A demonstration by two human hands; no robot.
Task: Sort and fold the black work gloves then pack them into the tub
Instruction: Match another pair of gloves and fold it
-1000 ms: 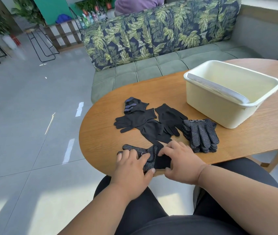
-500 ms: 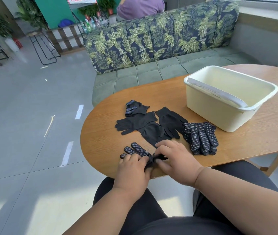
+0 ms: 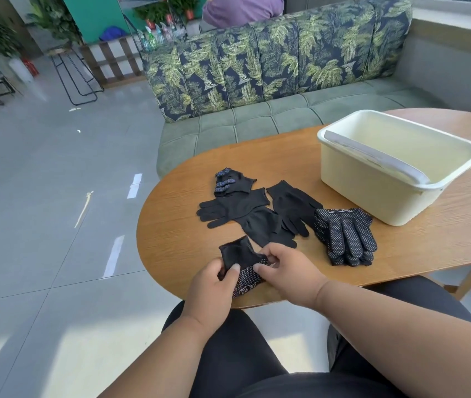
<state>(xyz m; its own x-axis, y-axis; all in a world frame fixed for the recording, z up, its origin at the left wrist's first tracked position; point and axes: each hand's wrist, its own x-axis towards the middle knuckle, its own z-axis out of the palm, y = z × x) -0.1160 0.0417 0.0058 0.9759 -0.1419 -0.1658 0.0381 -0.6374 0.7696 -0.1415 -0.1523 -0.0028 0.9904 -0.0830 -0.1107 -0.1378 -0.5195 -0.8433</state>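
At the near edge of the oval wooden table (image 3: 171,242), above the person's dark-trousered lap, both hands work on one folded glove (image 3: 241,261). The left hand (image 3: 209,285) grips its left side, thumb lying on top of the black cloth and fingers curled beneath. The right hand (image 3: 287,271) pinches the right side, thumb and fingertips closed on the dotted part. The glove is doubled over, its plain black cuff end pointing away from the person and the white-dotted palm showing near the table edge.

Just beyond the hands lie three plain black gloves (image 3: 254,215), spread flat and overlapping one another. To their right, near the right hand but apart from it, sits a neat stack of dotted gloves (image 3: 343,235), fingers pointing toward the person. Farther back, touching the cuff of one plain glove, is a small folded glove with bluish dots (image 3: 230,182).

Behind the stack on the right stands the cream plastic tub (image 3: 372,193), open-topped, with a pale grey handle lying along its near-left rim; no glove shows inside it.

Past the table runs a grey-green sofa (image 3: 271,122) with a leaf-print back. Someone in a purple top (image 3: 242,8) is behind it, and potted plants stand along the green wall.
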